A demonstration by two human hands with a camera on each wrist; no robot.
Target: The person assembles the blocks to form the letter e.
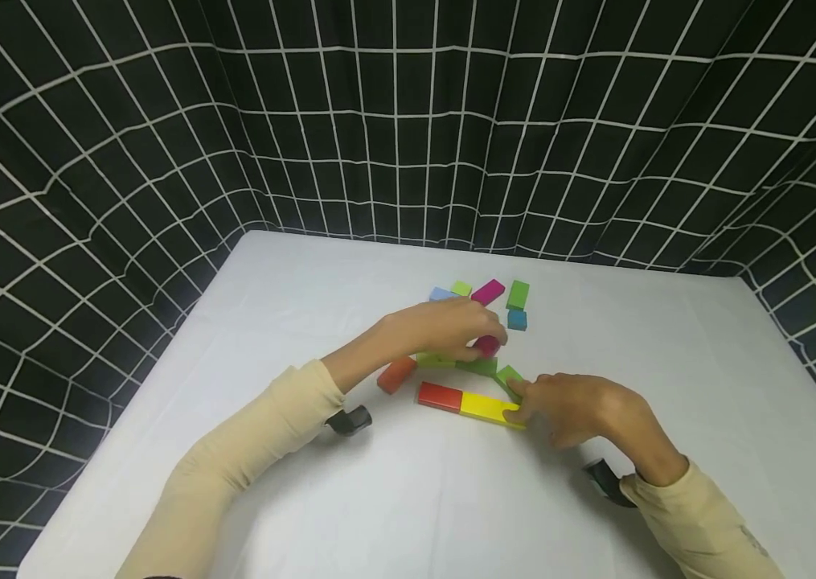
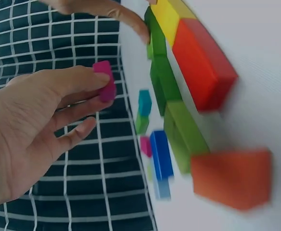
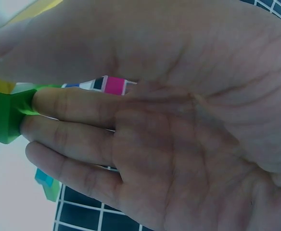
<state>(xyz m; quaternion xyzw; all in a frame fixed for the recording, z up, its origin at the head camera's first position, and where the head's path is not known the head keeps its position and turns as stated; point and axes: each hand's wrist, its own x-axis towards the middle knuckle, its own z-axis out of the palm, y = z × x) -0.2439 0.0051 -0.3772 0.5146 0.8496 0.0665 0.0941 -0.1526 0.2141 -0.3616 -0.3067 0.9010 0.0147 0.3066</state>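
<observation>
My left hand (image 1: pixel 444 326) pinches a magenta block (image 2: pixel 105 82) between thumb and fingertips, held above the row of blocks. Below it on the table, an orange block (image 1: pixel 396 375), a light green block (image 2: pixel 185 137) and a green block (image 2: pixel 163 82) form a bent row. That row continues into another green block (image 1: pixel 508 376), which the extended fingers of my right hand (image 1: pixel 577 410) touch. The right thumb rests against a yellow block (image 1: pixel 487 408), which lies end to end with a red block (image 1: pixel 440 397) on the near side.
Farther back lie a light blue block (image 1: pixel 440 294), a lime block (image 1: pixel 461 288), a second magenta block (image 1: pixel 489 292), a green block (image 1: pixel 518 295) and a teal block (image 1: pixel 517 320). A blue block (image 2: pixel 161 153) shows in the left wrist view. Gridded black cloth (image 1: pixel 393 137) surrounds the white table (image 1: pixel 350 498).
</observation>
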